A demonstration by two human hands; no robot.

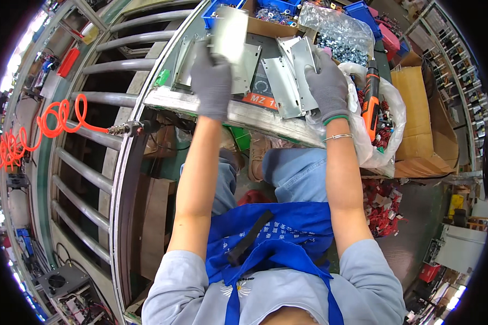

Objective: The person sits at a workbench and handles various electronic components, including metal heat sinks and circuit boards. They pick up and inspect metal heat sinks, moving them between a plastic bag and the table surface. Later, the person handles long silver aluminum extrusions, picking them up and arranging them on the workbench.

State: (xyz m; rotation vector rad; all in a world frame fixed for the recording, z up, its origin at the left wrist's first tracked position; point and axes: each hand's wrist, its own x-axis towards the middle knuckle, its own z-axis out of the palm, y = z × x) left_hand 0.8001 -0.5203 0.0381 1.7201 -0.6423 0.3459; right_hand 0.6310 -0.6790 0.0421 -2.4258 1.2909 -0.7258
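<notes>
Where rollers (100, 92) run, cluttered workbench (211, 105).

Conveyor: a grey steel roller conveyor (92, 141) is seen along the left, its rollers bent by the lens.
Air hose: a coiled orange air hose (38, 127) is stretched across the rollers.
Bench: a worn grey metal workbench (200, 103) is set beside the conveyor.
Bins: blue plastic bins (363, 11) are lined at the bench's far edge.
Box: a brown cardboard box (417, 124) is placed at the right edge.
Floor: a dark floor (417, 216) is strewn with red parts.
Light: bright light is admitted at the far left.
</notes>
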